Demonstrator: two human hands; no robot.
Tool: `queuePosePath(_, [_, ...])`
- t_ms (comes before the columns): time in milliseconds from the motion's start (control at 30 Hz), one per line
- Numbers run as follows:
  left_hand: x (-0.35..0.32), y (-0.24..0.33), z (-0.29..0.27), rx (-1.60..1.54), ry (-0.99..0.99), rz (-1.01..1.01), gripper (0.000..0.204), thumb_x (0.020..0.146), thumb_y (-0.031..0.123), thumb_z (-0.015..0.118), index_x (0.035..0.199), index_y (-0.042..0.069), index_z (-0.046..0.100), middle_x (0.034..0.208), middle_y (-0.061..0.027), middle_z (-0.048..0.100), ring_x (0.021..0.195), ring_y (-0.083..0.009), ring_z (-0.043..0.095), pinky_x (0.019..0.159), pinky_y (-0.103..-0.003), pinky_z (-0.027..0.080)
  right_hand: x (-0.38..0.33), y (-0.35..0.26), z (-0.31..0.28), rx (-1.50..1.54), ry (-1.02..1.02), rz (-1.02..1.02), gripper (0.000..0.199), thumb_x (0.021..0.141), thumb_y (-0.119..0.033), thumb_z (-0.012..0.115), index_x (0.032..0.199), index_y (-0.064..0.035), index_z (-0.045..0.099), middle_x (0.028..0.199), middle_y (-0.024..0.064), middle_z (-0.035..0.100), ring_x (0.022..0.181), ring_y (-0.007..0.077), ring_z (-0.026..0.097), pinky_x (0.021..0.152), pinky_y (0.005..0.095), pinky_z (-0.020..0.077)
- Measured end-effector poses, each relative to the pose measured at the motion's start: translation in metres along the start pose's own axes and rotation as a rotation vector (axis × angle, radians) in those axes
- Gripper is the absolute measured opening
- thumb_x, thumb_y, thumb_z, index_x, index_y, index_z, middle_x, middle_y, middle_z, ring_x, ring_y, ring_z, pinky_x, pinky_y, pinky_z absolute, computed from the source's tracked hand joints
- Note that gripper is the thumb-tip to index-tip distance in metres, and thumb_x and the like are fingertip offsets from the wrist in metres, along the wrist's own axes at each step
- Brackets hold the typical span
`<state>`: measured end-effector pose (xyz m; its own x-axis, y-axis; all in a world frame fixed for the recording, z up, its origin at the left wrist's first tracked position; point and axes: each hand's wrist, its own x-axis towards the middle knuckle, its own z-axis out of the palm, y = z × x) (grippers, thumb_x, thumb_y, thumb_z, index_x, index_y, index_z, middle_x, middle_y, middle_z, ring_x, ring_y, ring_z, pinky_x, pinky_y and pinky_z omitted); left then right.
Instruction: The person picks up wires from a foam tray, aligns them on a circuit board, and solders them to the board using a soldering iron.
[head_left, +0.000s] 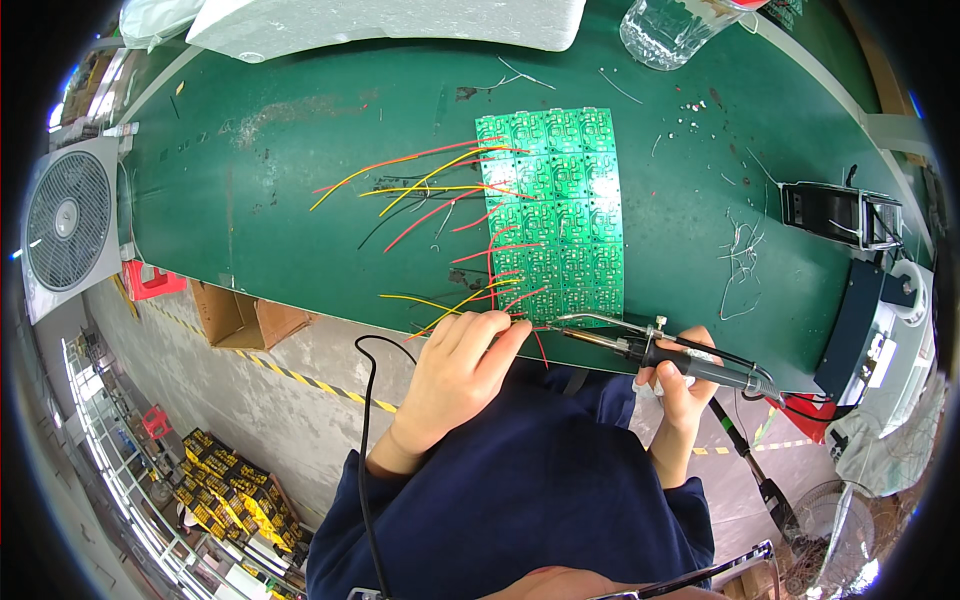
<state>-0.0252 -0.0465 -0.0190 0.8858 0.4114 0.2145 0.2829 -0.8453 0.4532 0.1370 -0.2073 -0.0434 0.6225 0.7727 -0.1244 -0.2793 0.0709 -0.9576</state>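
Observation:
My right hand [685, 385] is wrapped round a soldering iron [690, 362] with a thin metal feed tube along its top. The iron's tip points left at the near edge of a green circuit board panel [590, 220]. At the panel's near left corner my left hand [460, 365] pinches a red wire [543, 348], its fingertips close to the iron's tip. Several red, yellow and black wires [430, 205] stick out leftward from the panel's left side. Where the pinched wire meets the board is too small to make out.
On the green table [300, 220], solder wire scraps [740, 265] lie right of the panel. A black solder reel stand [840, 215] and a dark box-shaped unit [848, 330] are at the right. A clear cup [670, 35] and white foam block [390, 25] stand behind; a fan [68, 215] is left.

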Motion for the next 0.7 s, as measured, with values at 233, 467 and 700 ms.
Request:
queuePosePath(233, [0.0000,-0.0005,0.0008,-0.005,0.005,-0.006,0.018,0.061,0.001,0.057,0.080,0.001,0.056,0.074,-0.0040,0.045,0.060,-0.0145,0.046,0.053,-0.026,0.035,-0.0001,-0.0005,0.0005,0.001,0.005,0.000,0.015,0.066,0.002,0.055,0.079,0.0067,0.048,0.062,0.0128,0.052,0.051,0.0172,0.054,0.046,0.0251,0.0442])
queuePosePath(467, [0.0005,0.0002,0.0006,0.001,0.014,0.008,0.018,0.062,0.001,0.057,0.080,0.001,0.056,0.074,-0.0039,0.045,0.060,-0.0148,0.046,0.053,-0.026,0.035,-0.0008,0.0003,-0.0001,-0.003,0.013,0.011,0.016,0.067,0.000,0.056,0.079,0.0064,0.048,0.063,0.0128,0.052,0.051,0.0165,0.054,0.047,0.0248,0.0444])
queuePosePath(700, [0.0004,0.0005,-0.0001,0.000,-0.008,0.002,0.020,0.061,0.001,0.057,0.080,0.001,0.056,0.075,-0.0039,0.046,0.061,-0.0147,0.046,0.054,-0.026,0.036,-0.0008,-0.0016,-0.0002,-0.007,0.033,0.022,0.015,0.066,0.001,0.055,0.078,0.0061,0.048,0.063,0.0126,0.053,0.051,0.0165,0.054,0.047,0.0245,0.0442])
